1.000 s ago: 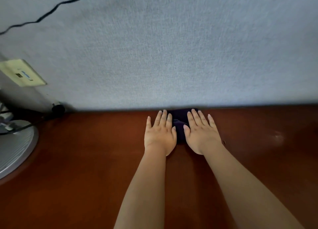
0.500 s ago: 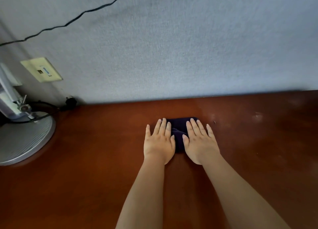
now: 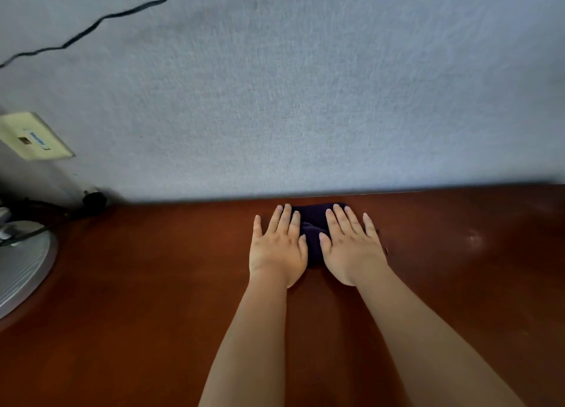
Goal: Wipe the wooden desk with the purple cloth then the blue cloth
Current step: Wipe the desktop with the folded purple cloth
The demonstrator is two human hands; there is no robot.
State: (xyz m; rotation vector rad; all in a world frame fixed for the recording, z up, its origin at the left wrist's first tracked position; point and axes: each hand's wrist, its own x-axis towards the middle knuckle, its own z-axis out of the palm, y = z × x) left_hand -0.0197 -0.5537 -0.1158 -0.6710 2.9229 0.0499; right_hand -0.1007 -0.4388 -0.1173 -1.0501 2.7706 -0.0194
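Pressing purple cloth (image 3: 312, 223) farther back, near wall (image 3: 305, 100), both hands flat.

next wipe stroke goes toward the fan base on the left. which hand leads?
Left, probably. The left hand lies flat on the purple cloth on the side nearer the fan base, with bare desk between. The right hand presses the far side.

Tabletop (image 3: 153, 284): reddish-brown wood, smooth, faint sheen.
Purple cloth (image 3: 312, 229): dark, soft matt fabric.
Wall panel (image 3: 305, 100): grey woven textile, rough.
Round base (image 3: 21, 266): ribbed, silvery.
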